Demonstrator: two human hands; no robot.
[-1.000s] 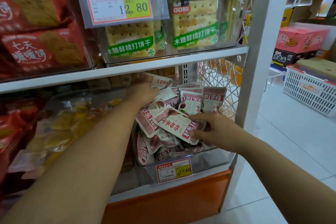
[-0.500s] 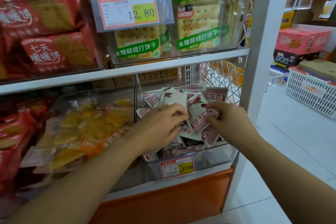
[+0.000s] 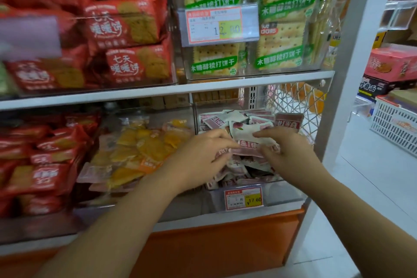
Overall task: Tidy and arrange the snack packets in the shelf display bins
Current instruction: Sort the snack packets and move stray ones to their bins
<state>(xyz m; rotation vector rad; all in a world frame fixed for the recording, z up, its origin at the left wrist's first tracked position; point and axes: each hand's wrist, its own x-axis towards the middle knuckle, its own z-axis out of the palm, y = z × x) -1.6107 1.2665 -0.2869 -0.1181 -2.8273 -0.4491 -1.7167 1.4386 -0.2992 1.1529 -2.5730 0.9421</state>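
Several small white-and-pink snack packets (image 3: pixel 234 119) fill a clear bin (image 3: pixel 282 194) on the lower shelf at the right. My left hand (image 3: pixel 203 160) and my right hand (image 3: pixel 286 153) are both in this bin, close together. Between them they pinch one white packet with a pink band (image 3: pixel 246 140), the left at its lower left edge, the right at its right side. More packets lie heaped under my hands, partly hidden. A packet with a dark pink label (image 3: pixel 288 122) stands upright at the bin's back right.
To the left is a bin of yellow dried-fruit packets (image 3: pixel 144 149), then red packets (image 3: pixel 45 160). The shelf above holds red biscuit packs (image 3: pixel 126 27) and green-labelled cracker packs (image 3: pixel 282 36). A white post (image 3: pixel 347 74) ends the shelf; a white basket (image 3: pixel 394 128) stands on the floor beyond.
My hands have come closer together at the middle of the bin, now both on one white packet. The view has shifted left and is blurred.
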